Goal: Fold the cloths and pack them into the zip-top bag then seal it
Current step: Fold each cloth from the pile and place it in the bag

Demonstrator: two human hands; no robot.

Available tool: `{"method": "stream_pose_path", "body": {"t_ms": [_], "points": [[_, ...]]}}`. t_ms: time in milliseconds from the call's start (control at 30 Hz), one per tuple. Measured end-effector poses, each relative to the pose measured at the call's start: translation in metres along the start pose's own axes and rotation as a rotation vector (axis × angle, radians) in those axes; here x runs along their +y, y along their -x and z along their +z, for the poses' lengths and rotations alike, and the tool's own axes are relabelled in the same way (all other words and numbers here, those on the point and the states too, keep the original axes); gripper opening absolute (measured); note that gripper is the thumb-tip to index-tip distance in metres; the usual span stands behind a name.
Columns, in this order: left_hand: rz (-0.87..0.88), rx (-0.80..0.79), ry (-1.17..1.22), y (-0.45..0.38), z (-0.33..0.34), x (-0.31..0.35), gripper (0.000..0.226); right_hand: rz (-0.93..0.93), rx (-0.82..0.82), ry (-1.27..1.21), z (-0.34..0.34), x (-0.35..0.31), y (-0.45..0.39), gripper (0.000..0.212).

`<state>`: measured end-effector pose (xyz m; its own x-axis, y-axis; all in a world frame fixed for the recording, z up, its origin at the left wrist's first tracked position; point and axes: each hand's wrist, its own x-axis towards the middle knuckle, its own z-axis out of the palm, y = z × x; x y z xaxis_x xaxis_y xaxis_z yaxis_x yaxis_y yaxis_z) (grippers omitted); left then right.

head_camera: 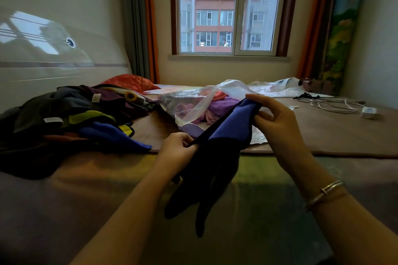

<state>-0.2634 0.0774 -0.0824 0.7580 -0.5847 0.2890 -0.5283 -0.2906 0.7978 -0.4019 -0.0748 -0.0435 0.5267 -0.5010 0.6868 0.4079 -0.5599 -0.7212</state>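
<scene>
We judge we are mid-fold on one blue cloth (228, 127), held up in front of us between both hands. Our left hand (178, 148) pinches its dark edge at about 7 o'clock of the cloth; our right hand (277, 127) grips the upper corner at 2 o'clock, fingers curled around it. Next we need to bring the edges together, then slip it into the open zip-top bag (193, 101) just behind, already part filled; the unfolded pile (71, 118) waits at 9 o'clock.

The blue cloth (226, 127) hides part of the zip-top bag (193, 103).
</scene>
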Motion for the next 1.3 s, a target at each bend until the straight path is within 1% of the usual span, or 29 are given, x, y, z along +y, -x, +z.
{"method": "stream_pose_path", "body": {"t_ms": [100, 167, 233, 333, 433, 467, 533, 567, 633, 667, 700, 733, 767, 800, 867, 967, 1067, 1200, 1300], "points": [[-0.043, 0.061, 0.062, 0.003, -0.008, 0.004, 0.019, 0.008, -0.004, 0.043, -0.008, 0.002, -0.001, 0.03], [-0.107, 0.072, 0.183, 0.006, -0.013, 0.009, 0.024, -0.008, -0.024, 0.174, -0.012, 0.003, -0.002, 0.024], [-0.184, 0.047, 0.351, 0.007, -0.018, 0.012, 0.024, -0.026, -0.086, 0.251, -0.011, 0.003, -0.002, 0.017], [-0.242, -0.051, 0.697, 0.007, -0.024, 0.014, 0.03, -0.099, -0.157, 0.25, -0.009, 0.004, 0.0, 0.007], [-0.205, -0.2, 0.891, 0.01, -0.027, 0.022, 0.036, -0.175, -0.217, 0.199, -0.006, 0.002, 0.003, 0.025], [-0.179, -0.252, 0.921, 0.013, -0.027, 0.027, 0.036, -0.17, -0.232, 0.17, -0.005, -0.001, 0.004, 0.024], [-0.147, -0.309, 0.947, 0.016, -0.027, 0.031, 0.04, -0.14, -0.27, 0.108, -0.004, -0.005, 0.006, 0.014], [-0.146, -0.309, 0.948, 0.017, -0.027, 0.03, 0.041, -0.12, -0.297, 0.081, -0.003, -0.006, 0.006, 0.017], [-0.146, -0.29, 0.901, 0.017, -0.027, 0.031, 0.041, -0.113, -0.34, 0.063, -0.003, -0.005, 0.007, 0.037], [-0.144, -0.283, 0.844, 0.018, -0.026, 0.032, 0.04, -0.105, -0.358, 0.059, -0.003, -0.004, 0.007, 0.04], [-0.141, -0.28, 0.778, 0.018, -0.025, 0.033, 0.038, -0.087, -0.375, 0.061, -0.002, -0.004, 0.007, 0.034], [-0.137, -0.28, 0.724, 0.019, -0.024, 0.033, 0.034, -0.067, -0.395, 0.079, -0.001, -0.003, 0.007, 0.023], [-0.139, -0.282, 0.689, 0.019, -0.023, 0.033, 0.029, -0.058, -0.413, 0.119, 0.0, -0.002, 0.007, 0.012], [-0.152, -0.282, 0.665, 0.019, -0.023, 0.033, 0.025, -0.062, -0.422, 0.179, 0.0, 0.0, 0.007, 0.006], [-0.186, -0.289, 0.63, 0.02, -0.024, 0.034, 0.023, -0.081, -0.419, 0.318, -0.001, 0.006, 0.006, 0.006], [-0.219, -0.315, 0.643, 0.02, -0.028, 0.035, 0.019, -0.105, -0.424, 0.485, -0.001, 0.012, 0.005, 0.013], [-0.239, -0.32, 0.66, 0.022, -0.031, 0.038, 0.021, -0.123, -0.428, 0.491, 0.002, 0.012, 0.006, 0.011], [-0.234, -0.339, 0.703, 0.025, -0.03, 0.042, 0.02, -0.133, -0.373, 0.47, 0.005, 0.013, 0.005, 0.007], [-0.209, -0.367, 0.719, 0.026, -0.027, 0.043, 0.027, -0.133, -0.364, 0.479, 0.008, 0.014, 0.005, 0.008]]}}
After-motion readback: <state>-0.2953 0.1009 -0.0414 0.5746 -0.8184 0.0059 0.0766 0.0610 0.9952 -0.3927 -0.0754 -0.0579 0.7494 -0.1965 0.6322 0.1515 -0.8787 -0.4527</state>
